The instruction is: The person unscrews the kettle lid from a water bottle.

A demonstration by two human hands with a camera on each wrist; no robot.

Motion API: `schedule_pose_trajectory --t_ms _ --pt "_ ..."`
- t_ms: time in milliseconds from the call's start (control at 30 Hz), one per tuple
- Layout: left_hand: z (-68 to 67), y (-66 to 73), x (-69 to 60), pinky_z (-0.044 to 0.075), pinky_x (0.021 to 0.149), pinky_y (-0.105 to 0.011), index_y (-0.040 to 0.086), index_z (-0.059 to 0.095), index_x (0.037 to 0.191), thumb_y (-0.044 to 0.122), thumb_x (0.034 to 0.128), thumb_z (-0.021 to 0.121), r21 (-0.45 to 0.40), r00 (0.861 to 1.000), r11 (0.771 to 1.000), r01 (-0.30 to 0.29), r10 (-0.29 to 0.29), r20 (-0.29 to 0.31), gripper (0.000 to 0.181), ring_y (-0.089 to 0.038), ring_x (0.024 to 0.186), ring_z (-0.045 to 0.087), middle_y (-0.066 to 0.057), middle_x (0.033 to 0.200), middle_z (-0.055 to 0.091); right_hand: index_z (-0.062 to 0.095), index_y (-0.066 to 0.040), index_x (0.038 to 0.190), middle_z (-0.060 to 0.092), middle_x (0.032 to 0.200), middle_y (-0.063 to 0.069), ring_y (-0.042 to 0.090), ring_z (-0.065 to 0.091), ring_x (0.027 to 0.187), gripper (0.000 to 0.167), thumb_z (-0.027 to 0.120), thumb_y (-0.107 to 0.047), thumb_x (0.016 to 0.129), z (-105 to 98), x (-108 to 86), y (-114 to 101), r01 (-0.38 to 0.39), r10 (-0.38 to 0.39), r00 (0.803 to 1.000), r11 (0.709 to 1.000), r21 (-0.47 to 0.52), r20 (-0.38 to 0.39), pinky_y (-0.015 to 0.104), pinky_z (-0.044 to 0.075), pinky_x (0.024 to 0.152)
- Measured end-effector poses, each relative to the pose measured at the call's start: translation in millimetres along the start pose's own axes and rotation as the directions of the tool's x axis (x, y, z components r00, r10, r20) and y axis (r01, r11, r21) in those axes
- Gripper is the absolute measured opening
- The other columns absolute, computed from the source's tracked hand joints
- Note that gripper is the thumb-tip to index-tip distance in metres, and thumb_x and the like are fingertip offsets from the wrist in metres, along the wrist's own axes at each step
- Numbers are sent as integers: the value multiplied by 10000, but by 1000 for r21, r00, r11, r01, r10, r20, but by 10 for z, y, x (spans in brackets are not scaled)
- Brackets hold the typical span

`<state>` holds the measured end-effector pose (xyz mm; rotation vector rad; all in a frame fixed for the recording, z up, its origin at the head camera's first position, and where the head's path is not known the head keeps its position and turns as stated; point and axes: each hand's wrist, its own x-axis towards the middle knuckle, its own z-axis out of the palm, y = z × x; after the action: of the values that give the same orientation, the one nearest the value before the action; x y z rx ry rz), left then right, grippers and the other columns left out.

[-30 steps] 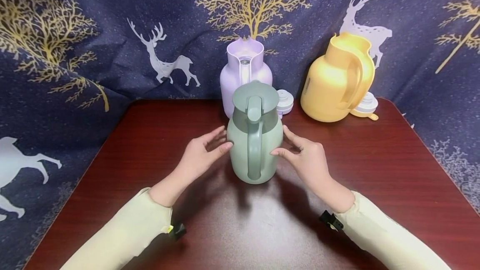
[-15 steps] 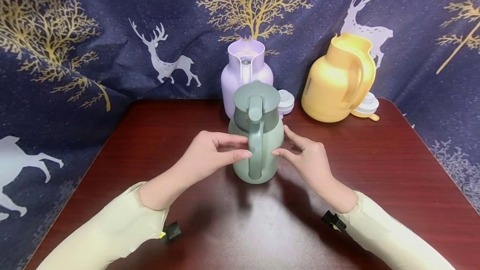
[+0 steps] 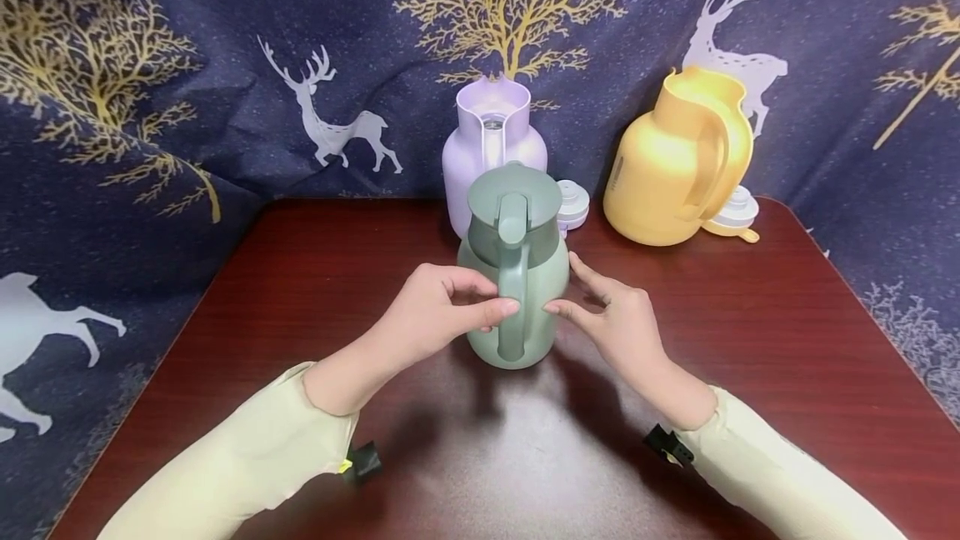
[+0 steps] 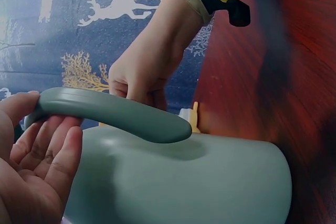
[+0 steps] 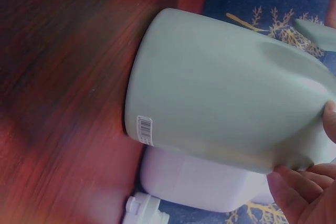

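A sage-green thermos jug (image 3: 480, 261) with its lid on stands upright on the dark red table, its handle (image 3: 512, 336) turned toward me. My left hand (image 3: 423, 311) holds that handle, the thumb on its near side. In the left wrist view, the other fingers of the left hand (image 4: 39, 169) reach under the handle. On the jug's right side my right hand (image 3: 622, 327) grips the body between thumb and fingers. Close up in the right wrist view, the fingertips of the right hand (image 5: 310, 198) touch the jug; a barcode label (image 5: 144, 130) shows near its base.
Directly behind the green jug stands a lidless lilac jug (image 3: 457, 177), partly covered by it. A white-and-lilac stopper (image 3: 573, 202) lies beside that. Further right are a lidless yellow jug (image 3: 648, 177) and its white-and-yellow stopper (image 3: 737, 211). A patterned blue cloth (image 3: 337, 7) hangs behind the table.
My left hand has left the jug's left side, moved right and taken hold of the handle. The right hand and the jug look the same.
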<state>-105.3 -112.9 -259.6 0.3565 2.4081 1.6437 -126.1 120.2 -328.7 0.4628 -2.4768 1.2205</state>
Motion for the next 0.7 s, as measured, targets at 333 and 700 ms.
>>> schedule_pose_trajectory --t_ms 333,700 --pt "-16 2 4 529 689 -252 9 763 906 177 885 769 16 1000 1000 -21 21 10 169 -89 694 639 68 671 681 606 -17 1396 698 1309 187 327 750 906 693 885 -177 782 -97 21 34 75 -64 994 989 -129 87 486 607 813" --pt "-25 14 24 517 690 -258 25 764 902 207 883 761 41 999 999 -28 27 26 183 -89 697 644 55 666 690 646 -18 1357 693 1323 180 369 702 1172 600 858 -183 821 -210 115 12 148 -134 986 977 -155 95 507 565 975"
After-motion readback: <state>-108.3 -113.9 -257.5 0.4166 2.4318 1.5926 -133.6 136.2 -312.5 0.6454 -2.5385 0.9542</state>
